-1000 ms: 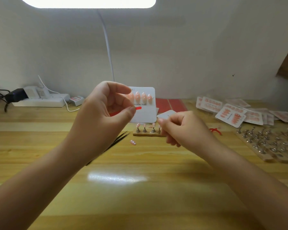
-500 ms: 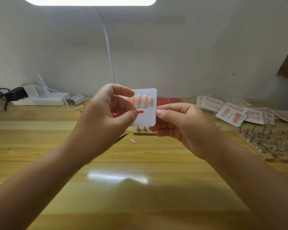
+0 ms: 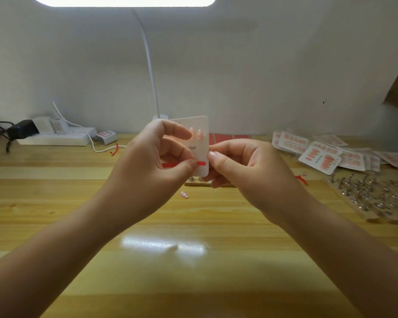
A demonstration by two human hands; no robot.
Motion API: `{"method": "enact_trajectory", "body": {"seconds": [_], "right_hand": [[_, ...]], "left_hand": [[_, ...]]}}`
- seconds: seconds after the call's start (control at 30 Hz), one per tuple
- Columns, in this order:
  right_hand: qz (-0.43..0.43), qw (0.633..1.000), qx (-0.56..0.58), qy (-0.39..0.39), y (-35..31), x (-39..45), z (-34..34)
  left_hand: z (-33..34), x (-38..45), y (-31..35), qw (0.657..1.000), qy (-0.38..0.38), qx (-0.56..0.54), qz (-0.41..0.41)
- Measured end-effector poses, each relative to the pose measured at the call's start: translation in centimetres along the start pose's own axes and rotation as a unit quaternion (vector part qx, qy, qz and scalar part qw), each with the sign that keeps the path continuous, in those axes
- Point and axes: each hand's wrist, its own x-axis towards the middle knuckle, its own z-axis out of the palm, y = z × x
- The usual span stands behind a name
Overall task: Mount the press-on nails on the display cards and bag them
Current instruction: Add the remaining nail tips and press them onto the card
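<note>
White card [image 3: 201,154], "Nail" legible

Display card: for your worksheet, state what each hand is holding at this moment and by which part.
Both hands hold the same display card. The left hand pinches its lower left part, by the red strip; the right hand pinches its right edge.

Power strip [image 3: 55,138], lamp stem [image 3: 150,65]

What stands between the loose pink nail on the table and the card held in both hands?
Nothing visible does. The loose nail lies on bare table just below the left hand and right hand, which hold the card above it.
</note>
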Motion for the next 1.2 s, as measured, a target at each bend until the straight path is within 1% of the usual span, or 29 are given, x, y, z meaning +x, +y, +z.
{"method": "enact_trajectory", "body": {"seconds": [0.4, 0.63, 1.0, 1.2], "right_hand": [[-0.004, 1.0, 0.003, 0.002, 0.0, -0.1, 0.1], [-0.01, 1.0, 0.004, 0.002, 0.1, -0.2, 0.3], [-0.018, 1.0, 0.006, 0.001, -0.1, -0.3, 0.4], [-0.034, 0.999, -0.004, 0.033, 0.2, -0.5, 0.8]], "left_hand": [[0.3, -0.1, -0.2, 0.999, 0.021, -0.026, -0.003], [0.7, -0.2, -0.4, 0.998, 0.052, -0.018, -0.002], [0.8, -0.3, -0.3, 0.998, 0.068, 0.001, -0.002], [1.1, -0.4, 0.1, 0.997, 0.074, 0.015, 0.014]]}}
